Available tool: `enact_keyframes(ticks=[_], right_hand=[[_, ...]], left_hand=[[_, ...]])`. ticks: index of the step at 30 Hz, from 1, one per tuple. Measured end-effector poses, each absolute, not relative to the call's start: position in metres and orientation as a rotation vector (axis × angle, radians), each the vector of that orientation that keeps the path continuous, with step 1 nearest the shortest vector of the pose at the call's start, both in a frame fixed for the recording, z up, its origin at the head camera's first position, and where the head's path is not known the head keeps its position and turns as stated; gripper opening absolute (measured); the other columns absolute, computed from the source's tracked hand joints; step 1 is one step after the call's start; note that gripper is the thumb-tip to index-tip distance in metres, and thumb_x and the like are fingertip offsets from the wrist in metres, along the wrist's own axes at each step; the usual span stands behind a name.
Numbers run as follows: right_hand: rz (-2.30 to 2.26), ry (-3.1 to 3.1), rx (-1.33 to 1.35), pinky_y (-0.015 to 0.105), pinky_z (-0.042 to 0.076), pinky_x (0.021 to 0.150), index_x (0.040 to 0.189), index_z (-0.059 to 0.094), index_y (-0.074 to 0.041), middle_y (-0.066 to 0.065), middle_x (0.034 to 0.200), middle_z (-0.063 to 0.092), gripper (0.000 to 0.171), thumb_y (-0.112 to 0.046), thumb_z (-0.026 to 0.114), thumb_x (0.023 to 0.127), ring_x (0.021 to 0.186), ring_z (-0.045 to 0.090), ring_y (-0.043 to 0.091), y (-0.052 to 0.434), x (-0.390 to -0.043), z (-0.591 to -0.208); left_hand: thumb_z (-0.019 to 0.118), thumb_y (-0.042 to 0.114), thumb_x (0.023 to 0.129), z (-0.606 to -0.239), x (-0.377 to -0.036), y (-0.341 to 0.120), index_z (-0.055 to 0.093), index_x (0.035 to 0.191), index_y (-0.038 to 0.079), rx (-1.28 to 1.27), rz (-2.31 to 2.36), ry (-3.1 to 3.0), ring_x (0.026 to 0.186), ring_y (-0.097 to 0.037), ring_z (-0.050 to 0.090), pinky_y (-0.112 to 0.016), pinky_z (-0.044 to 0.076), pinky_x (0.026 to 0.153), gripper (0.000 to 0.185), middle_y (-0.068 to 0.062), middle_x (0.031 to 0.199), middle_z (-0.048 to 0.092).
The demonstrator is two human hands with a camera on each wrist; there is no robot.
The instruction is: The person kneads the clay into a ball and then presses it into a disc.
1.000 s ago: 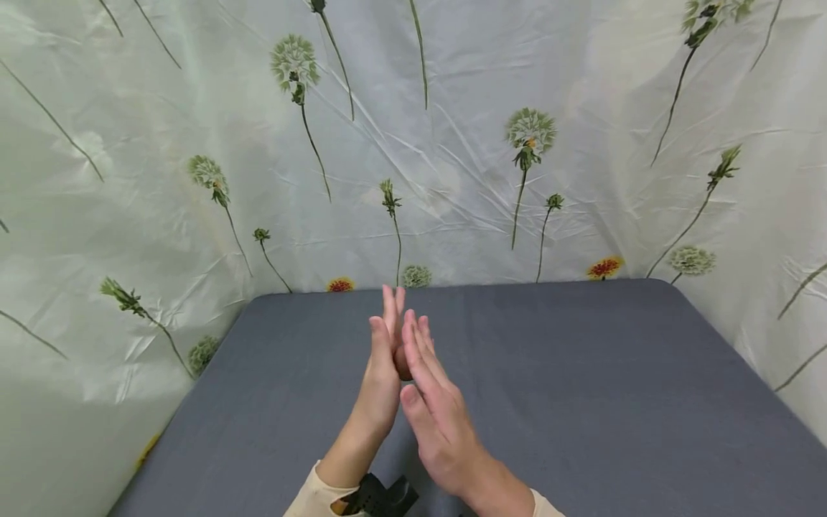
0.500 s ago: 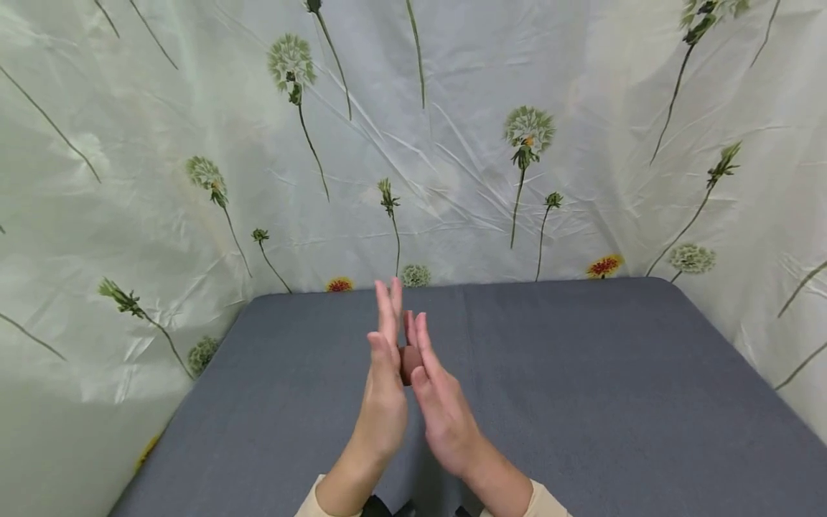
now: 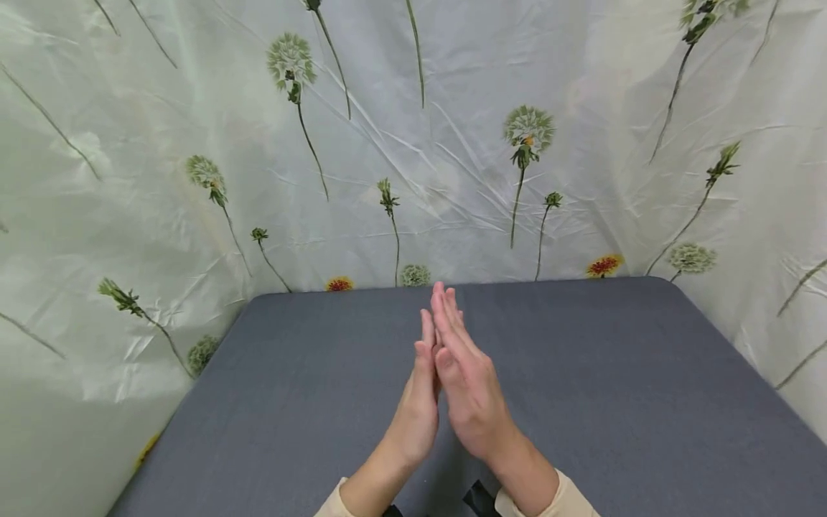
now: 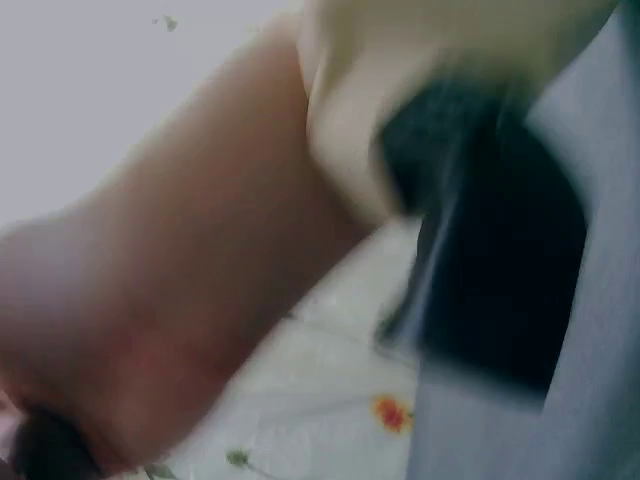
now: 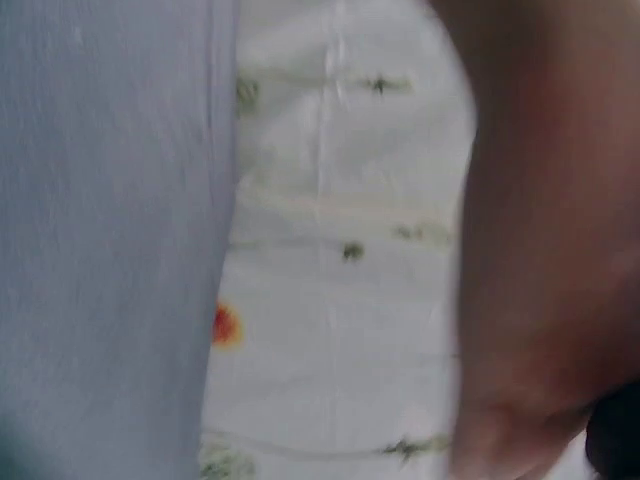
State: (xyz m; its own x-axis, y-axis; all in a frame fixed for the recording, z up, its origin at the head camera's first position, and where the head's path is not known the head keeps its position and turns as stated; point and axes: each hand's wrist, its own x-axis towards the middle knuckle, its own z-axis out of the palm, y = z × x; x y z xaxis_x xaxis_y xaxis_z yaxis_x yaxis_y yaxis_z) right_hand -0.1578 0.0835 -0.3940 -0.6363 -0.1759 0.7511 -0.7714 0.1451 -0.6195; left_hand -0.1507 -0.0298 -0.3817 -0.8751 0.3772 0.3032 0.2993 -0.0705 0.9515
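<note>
Two bare hands are seen pressed palm to palm above a grey-covered desk, the left hand set slightly lower and nearer than the right hand. All the fingers are held straight and close together, pointing away toward the far edge; nothing is curled or clenched, and no grasp is shown. Whether anything is kept between the palms cannot be told, since the seam between them is closed in the head view and both wrist views are blurred to little more than skin, cloth and a dark strap. The step in hand is judged to be a flat pressing or rubbing of one palm against the other. A following move would be judged to call for the palms being kept level and matched, so that anything trapped between them is not let slip sideways. The joined hands are placed over the middle of the desk, a little toward the near side, with cream sleeves just showing at the bottom. Bare grey surface is left on both sides and ahead. The desk is closed in at the back and at both sides by a pale flower-printed sheet, with the left edge nearer to the hands than the right.
</note>
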Motion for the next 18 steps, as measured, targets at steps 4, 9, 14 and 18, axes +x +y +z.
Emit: enact_keyframes(ticks=[4, 9, 14, 18], right_hand=[[1.805, -1.972, 0.892, 0.014, 0.024, 0.127, 0.171, 0.019, -0.004, 0.007, 0.18, 0.02, 0.054, -0.018, 0.017, 0.12, 0.166, 0.019, 0.017, 0.085, -0.165, -0.403], [1.952, -1.968, 0.955, 0.013, 0.018, 0.128, 0.173, 0.007, -0.008, 0.006, 0.181, 0.014, 0.056, -0.021, 0.021, 0.12, 0.167, 0.014, 0.017, 0.065, -0.155, -0.414], [1.736, -1.932, 1.067, 0.02, 0.013, 0.132, 0.172, 0.011, -0.005, 0.011, 0.182, 0.009, 0.064, -0.002, 0.035, 0.113, 0.169, 0.01, 0.023, 0.051, -0.138, -0.412], [1.508, -1.9, 1.057, 0.027, 0.009, 0.136, 0.169, 0.023, 0.001, 0.02, 0.179, 0.017, 0.065, 0.003, 0.044, 0.107, 0.169, 0.008, 0.029, 0.055, -0.135, -0.402]], left_hand=[[-0.003, 0.049, 0.116, -0.379, -0.143, -0.029, -0.011, 0.172, 0.022, 0.748, 2.081, 2.323, 0.169, -0.022, -0.008, -0.065, -0.001, 0.133, 0.062, 0.007, 0.181, -0.007], [-0.001, 0.056, 0.114, -0.368, -0.152, -0.047, -0.004, 0.173, 0.026, 0.719, 2.153, 2.507, 0.168, -0.012, -0.003, -0.055, 0.0, 0.135, 0.066, 0.012, 0.181, 0.001], [0.002, 0.065, 0.111, -0.366, -0.166, -0.064, -0.005, 0.173, 0.032, 0.585, 2.245, 2.43, 0.142, -0.019, 0.054, -0.029, 0.047, 0.109, 0.07, 0.012, 0.181, 0.006], [0.003, 0.069, 0.11, -0.374, -0.171, -0.06, -0.008, 0.173, 0.027, 0.596, 2.257, 2.229, 0.168, -0.025, 0.011, -0.049, 0.025, 0.133, 0.077, 0.006, 0.182, 0.004]])
